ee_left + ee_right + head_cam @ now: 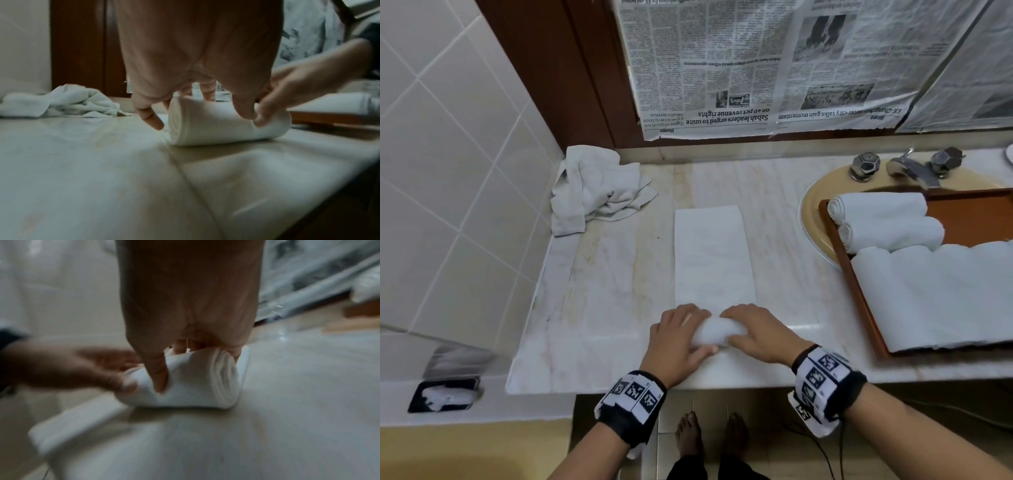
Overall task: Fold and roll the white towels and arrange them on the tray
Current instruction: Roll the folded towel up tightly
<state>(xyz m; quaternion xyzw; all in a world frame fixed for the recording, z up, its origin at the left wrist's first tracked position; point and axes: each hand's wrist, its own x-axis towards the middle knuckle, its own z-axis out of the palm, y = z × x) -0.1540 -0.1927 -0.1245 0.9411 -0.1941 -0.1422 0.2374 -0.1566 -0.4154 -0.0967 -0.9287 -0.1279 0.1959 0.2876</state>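
Both wrists, nearest of all, wear black bands with white printed marker patches. Just past them, my left hand and my right hand sit side by side on the rolled end of the white towel. Each hand has its fingers curled over the top of the roll and a thumb tucked under its near side, so both are clamped on soft cloth. That roll is a short fat cylinder; its end shows a spiral of layered terry. Beyond it, the unrolled part of the towel lies flat as a long narrow strip, running away from me across the bench, which is pale glossy marble with faint yellowish veins.

At the far left of the bench lies a crumpled heap of towels, limp and creased. To the right stands a reddish-brown wooden tray with a raised rim, resting partly over a tan oval sink. Two small rolled towels lie at its far end, touching each other, and a row of larger white rolls fills the near part. Dull faceted metal taps stand behind the sink. Newspaper sheets hang above the bench.
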